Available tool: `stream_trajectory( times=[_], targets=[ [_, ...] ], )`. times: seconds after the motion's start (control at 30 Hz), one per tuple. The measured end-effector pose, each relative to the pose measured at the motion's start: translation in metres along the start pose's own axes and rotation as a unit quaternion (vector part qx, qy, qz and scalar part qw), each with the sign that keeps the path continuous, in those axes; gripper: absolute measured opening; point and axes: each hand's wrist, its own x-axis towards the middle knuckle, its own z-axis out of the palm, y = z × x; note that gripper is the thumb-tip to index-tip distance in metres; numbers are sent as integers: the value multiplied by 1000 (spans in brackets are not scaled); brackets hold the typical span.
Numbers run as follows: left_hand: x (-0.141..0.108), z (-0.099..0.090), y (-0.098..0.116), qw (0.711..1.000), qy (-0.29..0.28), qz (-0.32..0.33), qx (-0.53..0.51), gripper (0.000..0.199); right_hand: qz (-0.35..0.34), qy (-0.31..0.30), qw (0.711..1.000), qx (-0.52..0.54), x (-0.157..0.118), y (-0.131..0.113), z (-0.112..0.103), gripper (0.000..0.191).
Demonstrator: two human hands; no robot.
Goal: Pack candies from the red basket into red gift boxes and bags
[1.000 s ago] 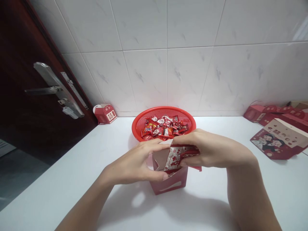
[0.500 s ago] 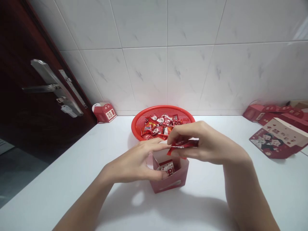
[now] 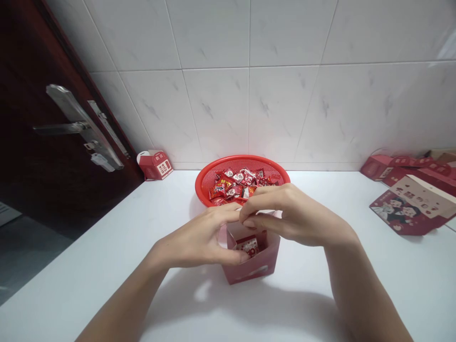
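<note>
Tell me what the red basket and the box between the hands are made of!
The basket looks like glossy plastic: smooth rim, tiny even holes in its side. The box is probably smooth card, with thin, flat walls and sharp edges.

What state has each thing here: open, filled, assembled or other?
Pink-red gift box: open on top, rim held by left hand.
Printed packet: lying inside that box.
Red colander: holding wrapped candies.
Double-happiness box: assembled, upright.
Couple-picture box: assembled.
Keys: hanging at door lock.
</note>
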Motion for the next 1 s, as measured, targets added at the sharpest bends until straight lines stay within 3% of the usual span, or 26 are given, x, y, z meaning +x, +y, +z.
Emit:
stream_trajectory(
  times=[0.07, 0.17, 0.47, 0.6, 0.73, 0.87, 1.0],
  targets=[
    [0, 0, 1, 1000, -4, -4, -3, 20, -1, -16, 1000, 8, 0, -1, 1, 18],
    [0, 0, 1, 1000, -1, 5, -1, 29, 3, -28, 1000, -3, 0, 0, 0, 15],
    [0, -4, -12, 999, 27, 2, 30, 40, 22, 75, 997, -18, -11, 4, -19, 8],
    [-2, -7, -9, 998, -3, 22, 64, 50, 50, 85, 994, -43, -15, 10, -26, 18],
    [-2, -8, -9, 995, -13, 74, 67, 41, 79, 55, 994, -44, -17, 23, -29, 36],
    [0, -10, -17, 992, 41, 92, 72, 35, 102, -2, 995, -16, -13, 36, -30, 47],
    [-2, -19, -23, 977, 168, 109, 70, 29, 82, -45, 994, 56, -6, 43, -27, 48]
  ],
)
